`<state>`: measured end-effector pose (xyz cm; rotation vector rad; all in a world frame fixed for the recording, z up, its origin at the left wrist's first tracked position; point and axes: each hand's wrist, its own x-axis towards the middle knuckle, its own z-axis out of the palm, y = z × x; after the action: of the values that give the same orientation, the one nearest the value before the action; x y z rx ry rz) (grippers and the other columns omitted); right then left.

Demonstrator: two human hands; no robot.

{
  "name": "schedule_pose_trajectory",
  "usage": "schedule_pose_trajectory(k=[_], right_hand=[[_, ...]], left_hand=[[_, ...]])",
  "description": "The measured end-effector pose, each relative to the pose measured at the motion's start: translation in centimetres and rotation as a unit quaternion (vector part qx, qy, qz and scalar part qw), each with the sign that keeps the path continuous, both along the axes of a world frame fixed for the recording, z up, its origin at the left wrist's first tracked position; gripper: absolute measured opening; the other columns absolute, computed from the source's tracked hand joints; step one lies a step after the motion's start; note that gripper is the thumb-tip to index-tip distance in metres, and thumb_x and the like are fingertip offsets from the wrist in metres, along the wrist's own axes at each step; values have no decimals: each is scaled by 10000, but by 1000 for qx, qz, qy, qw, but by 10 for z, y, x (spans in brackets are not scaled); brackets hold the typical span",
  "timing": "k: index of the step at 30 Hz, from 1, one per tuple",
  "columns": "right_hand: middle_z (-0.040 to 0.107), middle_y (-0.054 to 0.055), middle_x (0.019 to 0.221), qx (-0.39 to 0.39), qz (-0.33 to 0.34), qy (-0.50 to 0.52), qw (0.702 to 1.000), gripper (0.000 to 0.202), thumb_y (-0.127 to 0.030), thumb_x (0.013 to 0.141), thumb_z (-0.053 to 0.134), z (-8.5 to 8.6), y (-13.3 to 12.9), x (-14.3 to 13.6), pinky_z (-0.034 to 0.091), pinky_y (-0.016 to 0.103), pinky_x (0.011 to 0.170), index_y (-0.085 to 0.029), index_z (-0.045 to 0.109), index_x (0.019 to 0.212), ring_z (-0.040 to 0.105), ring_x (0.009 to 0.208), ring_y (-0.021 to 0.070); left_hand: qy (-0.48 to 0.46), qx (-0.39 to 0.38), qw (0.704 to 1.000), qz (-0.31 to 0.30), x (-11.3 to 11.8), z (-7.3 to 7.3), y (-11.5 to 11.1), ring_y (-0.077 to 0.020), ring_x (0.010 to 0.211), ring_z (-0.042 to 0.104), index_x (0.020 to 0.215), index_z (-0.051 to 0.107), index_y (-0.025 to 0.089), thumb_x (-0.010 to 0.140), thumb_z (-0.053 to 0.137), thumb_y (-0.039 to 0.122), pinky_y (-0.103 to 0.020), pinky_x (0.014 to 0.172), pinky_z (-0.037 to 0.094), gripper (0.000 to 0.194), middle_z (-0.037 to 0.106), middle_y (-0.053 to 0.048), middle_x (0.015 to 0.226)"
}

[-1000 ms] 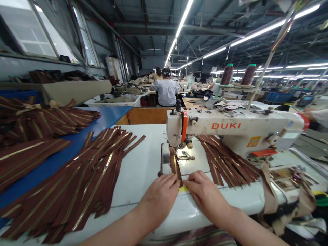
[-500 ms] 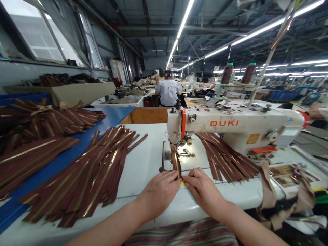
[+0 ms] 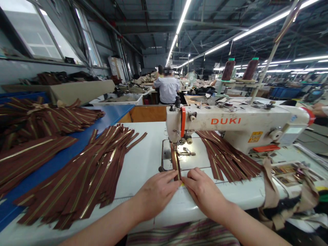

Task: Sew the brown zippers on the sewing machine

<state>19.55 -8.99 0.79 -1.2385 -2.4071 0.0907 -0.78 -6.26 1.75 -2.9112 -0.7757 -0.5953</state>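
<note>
A brown zipper with metallic gold teeth runs lengthwise under the needle and presser foot of the white sewing machine. At its near end, my left hand has its fingers pressed together over the tape from the left. My right hand grips the same end from the right, thumb and fingers closed near the table's front edge. Part of that end is hidden beneath my fingers. A small yellow patch shows between the two hands.
To the left lies a fanned pile of brown zippers; more bundles lie on a blue surface. Another batch rests beneath the machine arm. At right are a parts tray and hanging beige strips. A person sits ahead.
The camera view has shifted slightly. Both hands stay at the zipper's near end, with hardly any visible movement.
</note>
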Motion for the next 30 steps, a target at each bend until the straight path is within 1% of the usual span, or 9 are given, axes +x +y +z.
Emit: schedule_pose_trajectory(k=[5,8,12,15,17,20,23,25,30], right_hand=[[543,58,841,13,18,-28,999,117,-104,905,538,-1,0,1,419,316,702,-136,634,964,457,816,205],[549,65,849,16,24,-37,999,128,-113,907,537,0,0,3,427,323,707,-136,634,988,462,818,210],[551,74,858,7,43,-23,999,166,-120,926,495,3,-3,8,442,326,717,-148,638,1006,472,833,212],[563,76,872,-15,72,33,997,209,-116,934,467,5,-2,15,452,316,743,-159,649,1028,488,858,205],[577,68,878,-34,80,89,992,222,-112,931,467,5,5,18,457,300,759,-173,666,1009,508,867,193],[591,63,879,-35,45,135,989,212,-101,913,489,3,26,18,461,291,774,-170,681,972,536,865,183],[595,84,930,-15,8,114,993,181,-99,886,535,1,53,11,462,311,815,-142,672,995,551,901,195],[595,88,929,-5,1,86,996,157,-109,880,554,-1,66,6,463,314,818,-134,670,984,551,902,199],[592,75,832,31,17,30,999,134,-137,897,545,-3,76,0,449,319,777,-133,678,916,522,862,216]], left_hand=[[-44,-81,994,50,2,-2,1,-183,1090,575,1234,515,157,936,340,125,-369,961,486,347,619,-90,1180],[-25,-110,992,49,4,-3,0,-206,1103,549,1238,524,164,945,376,154,-408,972,471,329,591,-93,1195],[-15,-111,993,39,2,-4,0,-216,1139,515,1239,537,180,960,397,192,-423,993,448,313,560,-91,1226],[-3,-100,994,31,2,-2,0,-220,1138,512,1229,546,171,957,399,182,-421,992,444,310,569,-94,1210],[4,-96,995,32,3,0,-1,-224,1134,514,1237,541,173,950,408,177,-420,987,446,317,569,-97,1210],[8,-92,995,40,4,1,-1,-233,1126,519,1245,538,181,932,439,170,-429,976,452,328,562,-98,1223],[14,-89,995,38,4,1,-1,-245,1118,523,1232,548,177,924,453,166,-443,965,458,323,567,-100,1216],[14,-87,996,35,4,2,-1,-248,1116,525,1236,548,180,924,449,170,-447,957,463,327,570,-102,1213],[9,-91,995,41,3,2,-2,-243,1109,535,1237,551,192,912,456,175,-431,952,471,339,574,-99,1214]])
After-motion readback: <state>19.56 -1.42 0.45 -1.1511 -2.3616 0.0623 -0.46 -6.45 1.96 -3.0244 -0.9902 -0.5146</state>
